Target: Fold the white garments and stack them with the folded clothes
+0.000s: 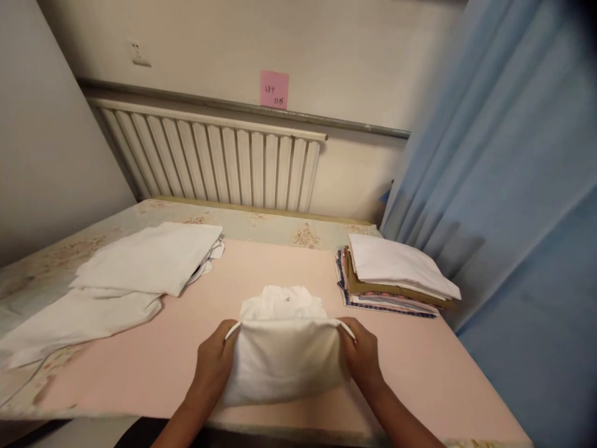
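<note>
A white shirt [289, 358], partly folded over, lies in front of me with its collar end pointing away. My left hand [217, 354] is closed on the left end of the folded edge, and my right hand [361, 351] pinches the right end. Between them the edge is pulled straight and lifted a little, so the near part of the cloth hangs in a shallow curve. Beyond the fold the collar part of the shirt rests flat, with a small dark label mark at its middle.
White garments [149, 255] lie loosely piled at the left. On the right stands a stack of folded clothes [396, 267], white on top. A pink sheet [252, 261] covers much of the flowered tabletop [305, 234]. Behind are a radiator [224, 155] and, rightward, a blue curtain [504, 162].
</note>
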Available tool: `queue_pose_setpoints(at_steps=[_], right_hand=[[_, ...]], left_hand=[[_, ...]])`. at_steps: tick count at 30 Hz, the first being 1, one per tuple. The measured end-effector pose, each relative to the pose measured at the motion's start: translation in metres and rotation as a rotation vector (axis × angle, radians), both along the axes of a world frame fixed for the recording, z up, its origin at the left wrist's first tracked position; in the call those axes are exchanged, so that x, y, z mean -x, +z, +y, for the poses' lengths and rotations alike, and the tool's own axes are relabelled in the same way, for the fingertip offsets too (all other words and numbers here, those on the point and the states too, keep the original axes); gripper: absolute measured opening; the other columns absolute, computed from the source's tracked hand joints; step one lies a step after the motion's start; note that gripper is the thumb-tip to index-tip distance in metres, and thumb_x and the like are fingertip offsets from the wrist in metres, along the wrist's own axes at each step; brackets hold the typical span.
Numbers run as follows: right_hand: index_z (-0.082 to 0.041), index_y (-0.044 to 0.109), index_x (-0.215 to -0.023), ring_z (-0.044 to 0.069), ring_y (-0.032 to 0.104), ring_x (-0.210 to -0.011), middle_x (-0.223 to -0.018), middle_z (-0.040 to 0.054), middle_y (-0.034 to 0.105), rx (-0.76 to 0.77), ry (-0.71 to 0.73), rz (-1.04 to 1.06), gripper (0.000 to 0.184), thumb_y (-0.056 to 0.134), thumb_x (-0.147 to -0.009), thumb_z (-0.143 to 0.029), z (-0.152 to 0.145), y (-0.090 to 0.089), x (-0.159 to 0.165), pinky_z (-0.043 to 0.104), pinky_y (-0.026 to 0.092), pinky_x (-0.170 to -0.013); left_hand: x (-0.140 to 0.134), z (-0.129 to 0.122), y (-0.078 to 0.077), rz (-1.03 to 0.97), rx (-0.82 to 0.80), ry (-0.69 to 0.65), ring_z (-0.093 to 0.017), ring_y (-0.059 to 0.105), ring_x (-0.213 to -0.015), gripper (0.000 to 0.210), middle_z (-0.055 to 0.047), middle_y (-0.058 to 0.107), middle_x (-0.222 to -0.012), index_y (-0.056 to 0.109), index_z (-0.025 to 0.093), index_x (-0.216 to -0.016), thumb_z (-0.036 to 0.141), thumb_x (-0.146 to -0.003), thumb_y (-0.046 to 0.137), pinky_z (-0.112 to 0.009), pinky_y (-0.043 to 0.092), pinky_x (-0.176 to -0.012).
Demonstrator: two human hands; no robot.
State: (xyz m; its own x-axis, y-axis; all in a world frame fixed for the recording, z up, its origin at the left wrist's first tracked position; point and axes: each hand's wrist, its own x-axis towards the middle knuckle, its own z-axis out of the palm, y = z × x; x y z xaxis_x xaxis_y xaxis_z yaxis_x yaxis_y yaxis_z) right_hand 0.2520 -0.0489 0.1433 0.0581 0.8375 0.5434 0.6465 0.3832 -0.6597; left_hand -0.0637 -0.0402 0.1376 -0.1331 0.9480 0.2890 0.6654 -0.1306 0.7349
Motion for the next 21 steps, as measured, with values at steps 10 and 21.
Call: queue_pose_setpoints(at_steps=[10,21], right_hand=[[-0.021,0.056,-0.064,0.013,0.046,-0.054,-0.056,-0.0016,0.055,0.332,-0.224,-0.189,0.022,0.047,-0.084,-0.024,0.163,-0.09,0.011,0.023,0.031,-0.055],[-0.021,0.057,-0.067,0.014,0.048,-0.057,-0.059,-0.0015,0.057,0.344,-0.304,-0.303,0.026,0.043,-0.088,-0.028,0.178,-0.094,0.005,0.024,0.031,-0.056]], left_hand=[[-0.005,0.157,-0.059,0.196,0.363,0.033,-0.018,0.055,-0.068,0.028,0.0,0.055,-0.064,0.047,0.023,-0.068,0.039,-0.087,0.036,-0.027,0.037,-0.063],[0.004,0.17,-0.059,0.243,0.375,0.074,-0.017,0.056,-0.069,0.018,0.0,0.057,-0.066,0.052,0.021,-0.072,0.031,-0.083,0.042,-0.026,0.036,-0.06]])
